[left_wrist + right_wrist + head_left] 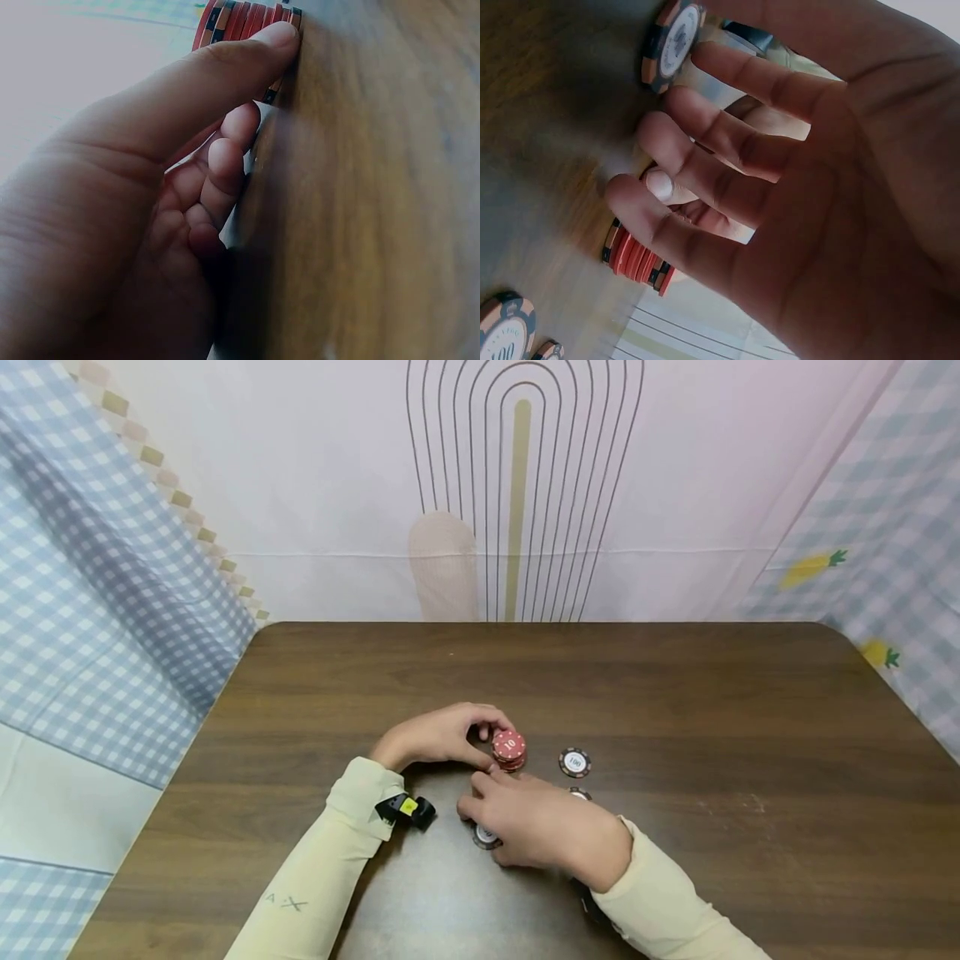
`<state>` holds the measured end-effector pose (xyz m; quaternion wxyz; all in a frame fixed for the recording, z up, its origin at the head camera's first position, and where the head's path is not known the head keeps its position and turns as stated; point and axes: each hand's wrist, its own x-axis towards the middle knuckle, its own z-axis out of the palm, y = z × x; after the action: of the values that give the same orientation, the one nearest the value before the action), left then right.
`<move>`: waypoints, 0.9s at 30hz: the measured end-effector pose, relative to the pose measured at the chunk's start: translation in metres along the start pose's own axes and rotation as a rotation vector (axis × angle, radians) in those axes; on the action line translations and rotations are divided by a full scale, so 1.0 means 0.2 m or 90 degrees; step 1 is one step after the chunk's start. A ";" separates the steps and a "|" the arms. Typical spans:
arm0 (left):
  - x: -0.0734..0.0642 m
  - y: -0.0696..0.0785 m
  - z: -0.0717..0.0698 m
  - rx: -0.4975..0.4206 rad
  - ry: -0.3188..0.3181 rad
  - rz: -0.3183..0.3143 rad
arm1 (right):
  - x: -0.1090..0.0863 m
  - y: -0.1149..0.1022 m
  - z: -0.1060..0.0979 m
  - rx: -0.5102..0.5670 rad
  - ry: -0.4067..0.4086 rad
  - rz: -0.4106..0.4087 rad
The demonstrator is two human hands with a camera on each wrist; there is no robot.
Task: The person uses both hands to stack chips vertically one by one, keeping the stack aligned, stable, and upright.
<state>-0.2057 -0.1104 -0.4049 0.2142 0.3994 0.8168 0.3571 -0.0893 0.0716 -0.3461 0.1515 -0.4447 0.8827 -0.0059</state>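
Near the table's middle stands a stack of poker chips [509, 750], mostly red with black-and-orange edges among them, topped by a red "10" chip. My left hand [450, 735] rests around it, thumb at the near side and fingers at the far side; the left wrist view shows the thumb [259, 45] against the stack's edge. My right hand [543, 818] bends over a black-and-orange poker chip [676, 46], its thumb and index fingertip [701, 54] at the chip's rim. The other right fingers extend loosely toward the left thumb and stack. The hand partly hides that chip in the head view.
A "100" chip [575, 762] lies flat to the right of the stack. Another chip [580, 793] shows partly behind my right hand. The brown wooden table [712, 710] reaches back to a white patterned cloth [322, 468], with checked cloths at both sides.
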 end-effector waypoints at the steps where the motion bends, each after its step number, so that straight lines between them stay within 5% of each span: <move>1: 0.00 0.00 0.00 0.000 0.000 -0.001 | 0.00 -0.01 0.00 -0.006 0.000 0.000; 11: -0.01 0.01 0.00 -0.004 -0.002 -0.016 | -0.01 -0.04 0.03 -0.048 0.057 -0.014; 27: -0.01 0.00 0.00 0.004 -0.001 -0.010 | 0.01 -0.02 0.04 0.027 0.041 0.028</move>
<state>-0.2049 -0.1116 -0.4045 0.2166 0.3940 0.8207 0.3525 -0.0856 0.0691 -0.3541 0.1324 -0.4213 0.8965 -0.0352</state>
